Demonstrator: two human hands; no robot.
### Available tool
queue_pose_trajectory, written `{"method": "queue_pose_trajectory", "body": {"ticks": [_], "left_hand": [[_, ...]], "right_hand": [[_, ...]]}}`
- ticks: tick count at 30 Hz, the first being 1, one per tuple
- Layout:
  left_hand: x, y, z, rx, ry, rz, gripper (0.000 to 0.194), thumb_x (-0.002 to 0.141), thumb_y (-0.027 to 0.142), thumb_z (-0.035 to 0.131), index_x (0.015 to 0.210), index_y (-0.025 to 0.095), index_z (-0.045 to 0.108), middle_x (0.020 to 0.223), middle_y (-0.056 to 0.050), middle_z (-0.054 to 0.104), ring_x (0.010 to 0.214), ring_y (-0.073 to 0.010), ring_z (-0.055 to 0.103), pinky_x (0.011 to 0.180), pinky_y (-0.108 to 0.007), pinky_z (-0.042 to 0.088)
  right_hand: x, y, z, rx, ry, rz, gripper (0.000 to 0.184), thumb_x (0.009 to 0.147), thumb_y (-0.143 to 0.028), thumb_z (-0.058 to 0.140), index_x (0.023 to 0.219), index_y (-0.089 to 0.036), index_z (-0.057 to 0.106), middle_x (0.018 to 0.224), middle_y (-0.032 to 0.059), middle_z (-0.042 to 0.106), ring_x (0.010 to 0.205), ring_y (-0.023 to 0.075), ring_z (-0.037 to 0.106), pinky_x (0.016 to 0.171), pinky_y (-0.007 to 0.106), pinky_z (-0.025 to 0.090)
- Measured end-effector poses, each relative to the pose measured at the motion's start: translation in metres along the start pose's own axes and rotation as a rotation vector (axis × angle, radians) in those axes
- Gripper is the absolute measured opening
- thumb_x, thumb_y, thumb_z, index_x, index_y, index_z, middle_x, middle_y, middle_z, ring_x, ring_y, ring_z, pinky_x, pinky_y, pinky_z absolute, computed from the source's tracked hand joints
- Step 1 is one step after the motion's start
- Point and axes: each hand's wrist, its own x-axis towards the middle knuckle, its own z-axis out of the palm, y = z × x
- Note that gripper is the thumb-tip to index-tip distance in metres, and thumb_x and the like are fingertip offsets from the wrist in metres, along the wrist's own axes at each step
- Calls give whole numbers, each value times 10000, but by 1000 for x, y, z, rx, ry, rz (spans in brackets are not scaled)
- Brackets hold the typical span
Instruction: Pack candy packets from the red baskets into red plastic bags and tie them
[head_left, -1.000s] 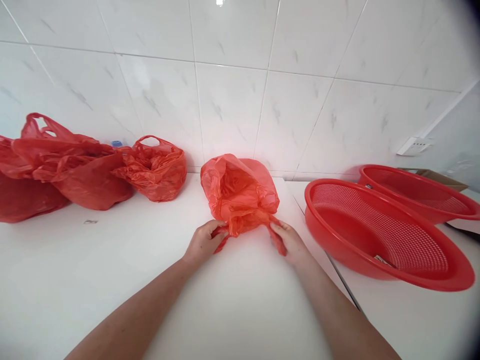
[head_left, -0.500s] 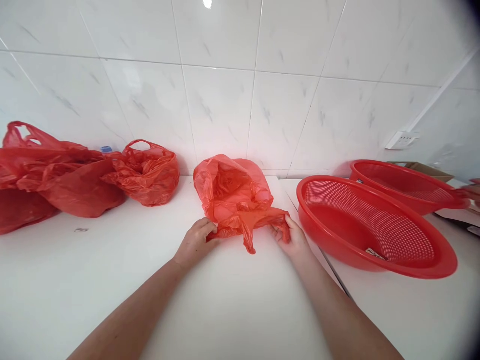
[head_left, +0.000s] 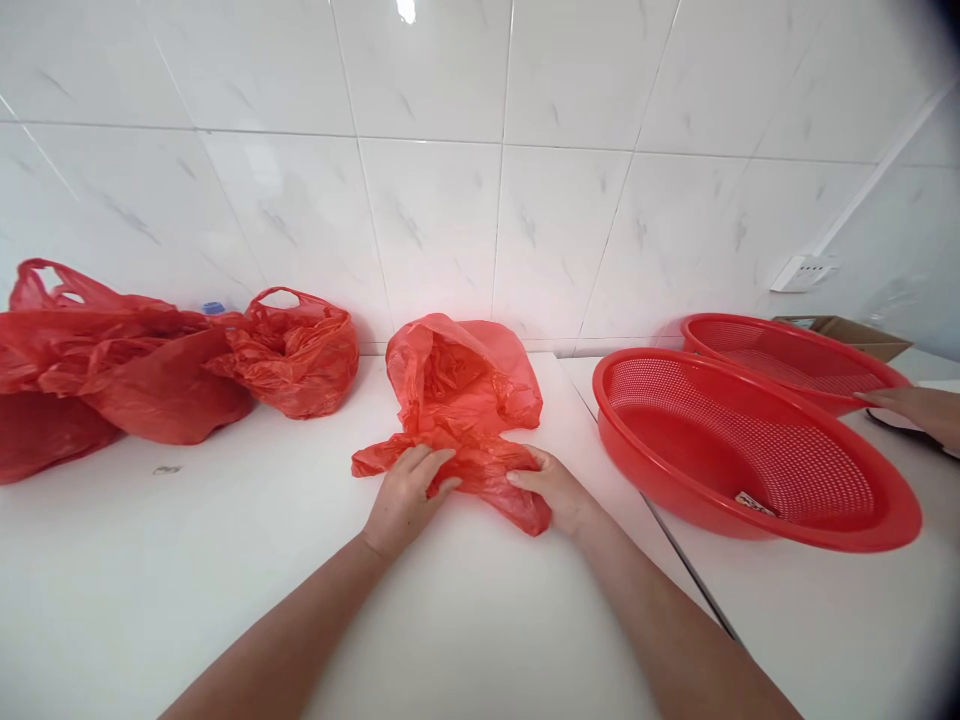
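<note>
A thin red plastic bag (head_left: 469, 395) lies on the white table in front of me, its back part puffed up near the wall and its crumpled handle end toward me. Resting on the left of that crumpled end is my left hand (head_left: 409, 495), fingers stretched over the film and the thumb apart from them. At the other side, my right hand (head_left: 551, 488) has the film between its thumb and fingers. Whatever the bag may contain is hidden by its folds.
Several filled red bags (head_left: 165, 385) stand at the left by the tiled wall. To the right are a large red plastic basket (head_left: 682, 440) and a second red basket (head_left: 795, 350), touched by another person's hand (head_left: 919, 410). A cardboard box (head_left: 862, 335) sits behind.
The bag's handle end has been shifted and spread toward the left and toward me. My left hand has loosened and moved right; my right hand has moved left. The other person's hand shows more.
</note>
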Motion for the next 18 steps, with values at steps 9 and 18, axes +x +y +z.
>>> {"method": "queue_pose_trajectory", "body": {"ticks": [9, 18], "left_hand": [[6, -11, -10, 7, 3, -238, 133, 853, 251, 519, 873, 219, 647, 791, -33, 649, 795, -204, 584, 731, -328, 468], [17, 18, -19, -307, 237, -487, 158, 800, 302, 580, 679, 202, 566, 938, -46, 536, 883, -185, 539, 771, -310, 444]], "right_hand": [[6, -8, -31, -718, 509, -262, 210, 665, -167, 531, 854, -213, 611, 787, 14, 625, 690, 168, 557, 612, 294, 453], [-27, 2, 49, -1193, 468, -1096, 310, 834, -105, 491, 1107, -215, 587, 998, 94, 621, 971, 218, 592, 839, 370, 491]]}}
